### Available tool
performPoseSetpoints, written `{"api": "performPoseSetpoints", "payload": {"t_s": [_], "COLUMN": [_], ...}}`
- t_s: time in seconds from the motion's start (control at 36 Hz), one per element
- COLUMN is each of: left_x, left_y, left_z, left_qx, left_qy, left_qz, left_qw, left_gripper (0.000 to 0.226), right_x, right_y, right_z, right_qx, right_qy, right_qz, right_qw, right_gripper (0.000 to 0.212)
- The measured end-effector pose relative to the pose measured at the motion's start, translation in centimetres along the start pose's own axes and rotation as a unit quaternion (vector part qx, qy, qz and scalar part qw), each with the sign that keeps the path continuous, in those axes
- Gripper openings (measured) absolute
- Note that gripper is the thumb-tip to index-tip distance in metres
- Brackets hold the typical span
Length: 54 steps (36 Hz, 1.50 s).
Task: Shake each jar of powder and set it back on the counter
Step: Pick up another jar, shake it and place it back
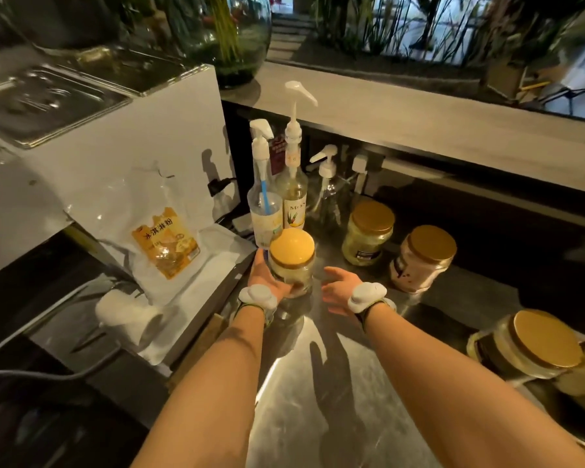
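While the left hand wraps the near jar low on its glass side, the risks sit close around it. Head view: this jar stands at the back-left of the steel worktop, just in front of two pump bottles; a wide swing on lifting could knock them over. Its yellow lid looks seated, but whether it is tight cannot be told; a loose lid would spill powder in the shake. A one-handed grip low on smooth glass could slip.

Fingers: left hand curled round the jar's left side, thumb near its base. Right hand is released, fingers spread and loosely straight, just beside the jar and not touching it, holding nothing.

Other jars: two gold-lidded ones stand toward the back right, apart from the hands; a fourth lies tilted at the right edge and could roll if bumped.
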<state>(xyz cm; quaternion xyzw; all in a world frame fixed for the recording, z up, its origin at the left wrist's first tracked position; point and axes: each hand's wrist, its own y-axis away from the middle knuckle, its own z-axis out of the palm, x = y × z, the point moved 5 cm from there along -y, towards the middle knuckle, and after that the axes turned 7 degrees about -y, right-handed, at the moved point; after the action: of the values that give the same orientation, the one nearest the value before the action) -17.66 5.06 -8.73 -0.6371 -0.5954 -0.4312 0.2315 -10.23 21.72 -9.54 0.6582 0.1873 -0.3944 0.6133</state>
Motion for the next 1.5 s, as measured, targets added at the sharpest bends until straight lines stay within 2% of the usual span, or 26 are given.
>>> {"api": "performPoseSetpoints", "payload": {"t_s": [0.11,0.28,0.44,0.56,0.64,0.75,0.83,0.89,0.97,1.14,1.31,1.39,1.5], "left_x": [0.3,0.2,1.1,3.5,6.5,10.3,13.5,14.7,16.7,19.5,20.6,20.7,21.6], "left_y": [-0.7,-0.2,1.3,2.6,4.0,5.3,7.0,7.3,8.6,10.2,12.0,12.2,10.9], "left_z": [0.2,0.4,0.8,0.3,-0.1,-0.8,-1.2,-1.4,-1.9,-1.3,-1.4,-1.8,-4.1], "left_qx": [0.001,0.002,-0.041,-0.067,-0.085,-0.109,-0.117,-0.108,-0.104,-0.13,-0.178,-0.204,-0.123], "left_qy": [0.005,-0.013,0.005,0.015,0.024,0.01,0.019,0.031,0.013,0.124,0.183,0.213,0.24], "left_qz": [0.039,0.008,-0.006,0.006,0.021,0.055,0.065,0.075,0.092,0.067,0.058,0.053,0.024], "left_qw": [0.999,1.0,0.999,0.998,0.996,0.993,0.991,0.991,0.99,0.981,0.965,0.954,0.963], "left_gripper": [0.122,0.121,0.095,0.091,0.091,0.106,0.076,0.065,0.063,0.057,0.04,0.05,0.074], "right_x": [0.6,1.1,1.8,1.4,0.9,-0.2,-1.4,-2.2,-3.4,-5.2,-5.5,-5.7,-5.8], "right_y": [-0.6,1.2,2.8,3.5,5.1,7.9,9.2,9.4,10.9,12.4,13.0,13.7,14.2], "right_z": [0.8,-0.5,-3.1,-4.4,-4.4,-3.2,-2.8,-2.7,-3.1,-3.7,-4.7,-5.2,-5.7], "right_qx": [0.01,0.047,0.103,0.13,0.107,0.014,-0.02,-0.018,-0.026,-0.062,-0.013,-0.013,-0.015], "right_qy": [0.04,-0.01,-0.054,-0.097,-0.154,-0.242,-0.332,-0.383,-0.431,-0.492,-0.491,-0.489,-0.491], "right_qz": [0.0,0.031,0.029,0.022,0.014,-0.021,-0.041,-0.053,-0.081,-0.121,-0.114,-0.116,-0.114], "right_qw": [0.999,0.998,0.993,0.987,0.982,0.97,0.942,0.922,0.898,0.86,0.864,0.864,0.863], "right_gripper": [0.058,0.047,0.032,0.046,0.056,0.05,0.061,0.066,0.063,0.061,0.059,0.05,0.048]}}
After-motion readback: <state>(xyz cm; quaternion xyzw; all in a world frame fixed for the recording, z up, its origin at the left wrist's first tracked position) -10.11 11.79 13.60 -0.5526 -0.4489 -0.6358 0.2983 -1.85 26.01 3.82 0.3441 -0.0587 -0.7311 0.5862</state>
